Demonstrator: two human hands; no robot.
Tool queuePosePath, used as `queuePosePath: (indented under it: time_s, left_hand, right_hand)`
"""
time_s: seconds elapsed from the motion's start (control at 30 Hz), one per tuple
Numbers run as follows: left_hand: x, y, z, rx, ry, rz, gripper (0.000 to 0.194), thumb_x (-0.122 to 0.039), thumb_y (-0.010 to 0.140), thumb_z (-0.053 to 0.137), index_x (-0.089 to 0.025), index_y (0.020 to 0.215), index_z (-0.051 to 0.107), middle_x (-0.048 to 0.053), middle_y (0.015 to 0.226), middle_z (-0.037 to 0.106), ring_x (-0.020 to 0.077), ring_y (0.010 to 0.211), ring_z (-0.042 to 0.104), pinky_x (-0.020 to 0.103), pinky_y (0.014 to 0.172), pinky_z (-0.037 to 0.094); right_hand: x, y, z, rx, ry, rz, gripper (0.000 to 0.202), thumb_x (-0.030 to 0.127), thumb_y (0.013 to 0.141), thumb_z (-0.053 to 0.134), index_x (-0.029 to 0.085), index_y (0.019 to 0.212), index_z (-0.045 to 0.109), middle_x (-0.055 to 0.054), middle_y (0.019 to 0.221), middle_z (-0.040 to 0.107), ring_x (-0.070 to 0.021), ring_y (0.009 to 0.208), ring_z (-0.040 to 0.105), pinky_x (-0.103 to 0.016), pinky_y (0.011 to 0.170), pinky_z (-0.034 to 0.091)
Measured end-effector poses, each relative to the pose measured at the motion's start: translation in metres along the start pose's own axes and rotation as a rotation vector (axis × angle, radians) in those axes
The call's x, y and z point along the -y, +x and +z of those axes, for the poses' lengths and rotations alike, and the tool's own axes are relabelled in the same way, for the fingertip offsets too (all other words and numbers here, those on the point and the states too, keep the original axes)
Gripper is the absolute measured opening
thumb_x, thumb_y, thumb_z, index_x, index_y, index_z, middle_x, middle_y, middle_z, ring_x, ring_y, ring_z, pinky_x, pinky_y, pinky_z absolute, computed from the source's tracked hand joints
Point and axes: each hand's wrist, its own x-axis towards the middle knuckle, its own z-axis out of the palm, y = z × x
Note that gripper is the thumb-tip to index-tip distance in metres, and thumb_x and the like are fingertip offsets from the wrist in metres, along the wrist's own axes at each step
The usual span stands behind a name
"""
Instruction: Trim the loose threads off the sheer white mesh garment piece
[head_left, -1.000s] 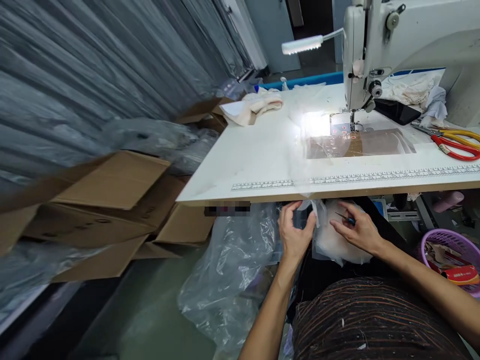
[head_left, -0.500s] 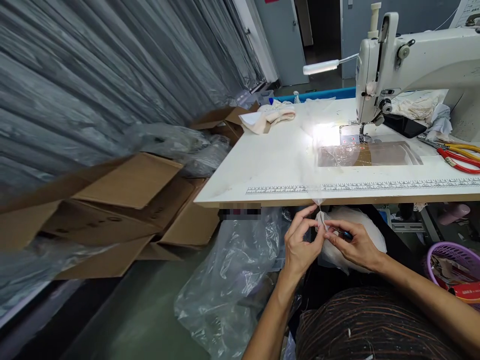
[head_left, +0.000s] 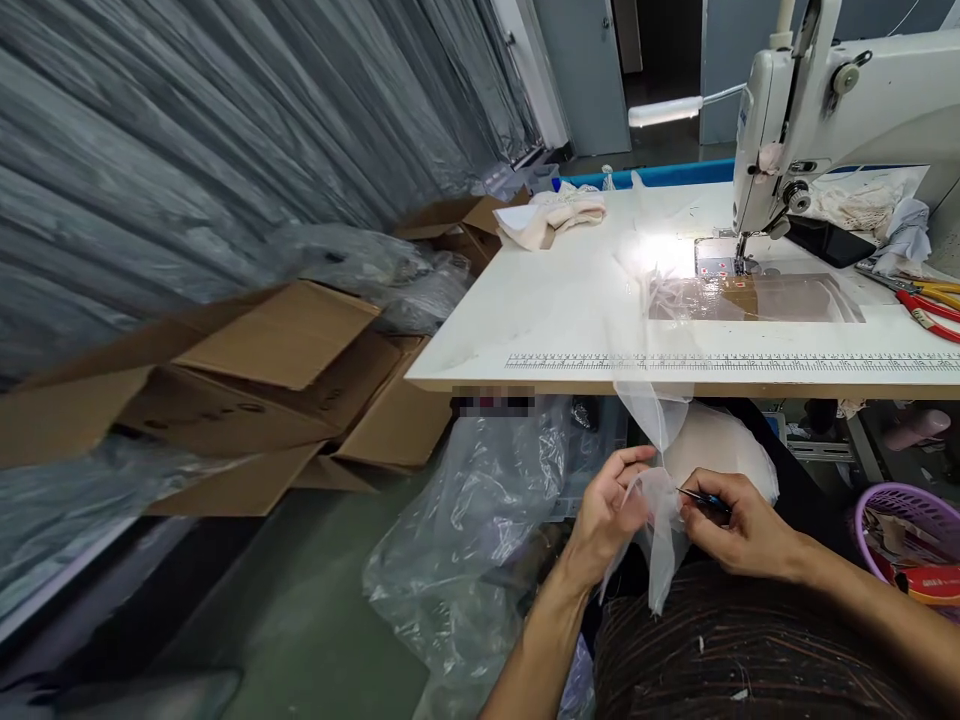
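A strip of sheer white fabric (head_left: 660,535) hangs in front of the table edge, narrowed at one point and spreading below. My left hand (head_left: 611,510) is closed on it, partly behind a see-through fold. In my right hand (head_left: 739,525) is a small dark pointed tool (head_left: 705,497), perhaps thread snips, most of it hidden by the fingers. Its tip points left at the fabric, close to the narrowed part; whether the two touch I cannot tell. More of the sheer fabric (head_left: 654,408) drapes over the edge from the tabletop. Below the edge lies a rounded white bundle (head_left: 727,455).
A white sewing machine (head_left: 780,150) with a lit lamp stands on the white table (head_left: 525,310). Red-handled pliers (head_left: 926,310) and a black phone-like slab (head_left: 832,240) lie at right. An open cardboard box (head_left: 247,390), plastic bags (head_left: 465,540) and a purple basket (head_left: 904,500) surround the table.
My hands have come lower and slightly apart, drawing more sheer fabric below the table edge. The dark tool shows more clearly in my right hand. The whole view has shifted a little.
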Motion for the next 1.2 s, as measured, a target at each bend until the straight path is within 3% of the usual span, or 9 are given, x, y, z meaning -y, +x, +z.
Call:
queuePosePath:
  time_s: [0.17,0.27,0.4,0.57,0.77,0.97,1.2]
  left_hand:
    - [-0.002,-0.003,0.000,-0.026,0.264,-0.043,0.041,-0.051,0.067,0.078,-0.013,0.080,0.074,0.002,0.063,0.063,0.0111,0.058,0.052,0.022,0.055,0.042]
    - [-0.002,-0.006,-0.002,0.004,0.277,-0.084,0.043,-0.051,0.068,0.078,-0.013,0.087,0.078,0.004,0.069,0.068,0.0126,0.060,0.054,0.023,0.057,0.044]
    - [-0.001,-0.007,-0.003,-0.051,0.292,-0.063,0.044,-0.054,0.070,0.075,-0.014,0.089,0.078,0.008,0.078,0.073,0.0142,0.063,0.057,0.023,0.057,0.045]
    - [-0.005,-0.009,-0.001,-0.090,0.352,-0.007,0.042,-0.054,0.076,0.070,-0.015,0.087,0.078,0.007,0.076,0.072,0.0159,0.066,0.058,0.024,0.060,0.045]
    - [-0.004,-0.010,-0.003,-0.122,0.299,-0.017,0.040,-0.053,0.073,0.072,-0.014,0.078,0.076,0.002,0.066,0.064,0.0113,0.058,0.049,0.022,0.056,0.040]
    - [-0.001,-0.010,-0.006,-0.129,0.208,-0.023,0.037,-0.050,0.072,0.073,-0.013,0.076,0.075,0.003,0.068,0.065,0.0126,0.062,0.053,0.022,0.059,0.041]
    - [0.002,-0.009,-0.005,-0.121,0.143,-0.034,0.037,-0.050,0.070,0.076,-0.014,0.069,0.070,-0.001,0.061,0.059,0.0090,0.055,0.046,0.020,0.053,0.036]
  right_hand:
    - [-0.003,-0.004,-0.002,0.065,-0.051,-0.075,0.008,0.023,0.079,0.050,0.020,0.072,0.048,0.006,0.057,0.041,-0.0083,0.050,0.034,-0.021,0.048,0.030]
    - [-0.005,0.000,-0.006,0.045,-0.058,0.003,0.022,0.035,0.088,0.045,0.019,0.073,0.051,0.005,0.058,0.042,-0.0101,0.052,0.037,-0.022,0.050,0.031]
    - [-0.009,0.011,-0.009,-0.026,-0.179,0.093,0.048,0.045,0.099,0.024,0.018,0.077,0.057,0.002,0.059,0.046,-0.0136,0.056,0.043,-0.026,0.057,0.034]
    - [-0.008,0.024,-0.005,0.041,-0.294,0.042,0.049,0.044,0.101,0.025,0.018,0.081,0.062,0.001,0.061,0.050,-0.0131,0.055,0.042,-0.026,0.058,0.031]
    - [-0.009,0.034,-0.001,0.029,-0.330,0.034,0.043,0.043,0.099,0.035,0.018,0.080,0.063,0.001,0.061,0.050,-0.0131,0.056,0.042,-0.025,0.059,0.031]
    - [-0.008,0.027,0.001,0.054,-0.261,0.023,0.058,0.051,0.102,0.021,0.016,0.091,0.066,0.002,0.059,0.049,-0.0130,0.054,0.041,-0.026,0.058,0.032]
    - [-0.009,0.030,0.008,-0.016,-0.322,0.053,0.043,0.044,0.100,0.034,0.018,0.075,0.058,0.002,0.059,0.049,-0.0120,0.055,0.040,-0.027,0.058,0.030]
